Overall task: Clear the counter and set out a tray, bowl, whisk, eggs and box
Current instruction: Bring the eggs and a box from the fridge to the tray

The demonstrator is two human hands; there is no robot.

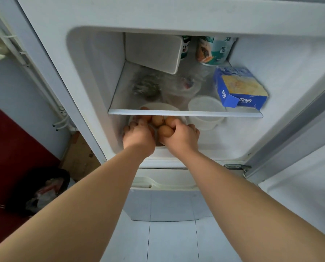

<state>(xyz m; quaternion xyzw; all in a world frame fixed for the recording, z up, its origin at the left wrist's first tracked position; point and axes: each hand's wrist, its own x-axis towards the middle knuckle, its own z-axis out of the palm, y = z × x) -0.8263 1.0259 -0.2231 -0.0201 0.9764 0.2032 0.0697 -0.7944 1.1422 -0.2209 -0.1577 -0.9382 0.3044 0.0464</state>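
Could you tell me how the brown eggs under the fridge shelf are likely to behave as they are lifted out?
The eggs look smooth and rounded, so they would probably roll if set loose on a flat surface. They are likely fragile; the right hand is closed around one, so a gentle squeeze seems wise. They sit piled together in a white dish, so pulling one may shift its neighbours.

- Smooth, matt brown shells on the eggs (158, 121).
- Clear glass shelf (184, 112), white-edged, glossy.
- Printed blue cardboard box (239, 87), slight sheen.
- Translucent white plastic tub (207, 110), smooth.
- Glossy white plastic fridge lining (99, 72).
- Dull metal hinge (237, 166).
- Smooth pale floor tiles (171, 241), faintly shiny.
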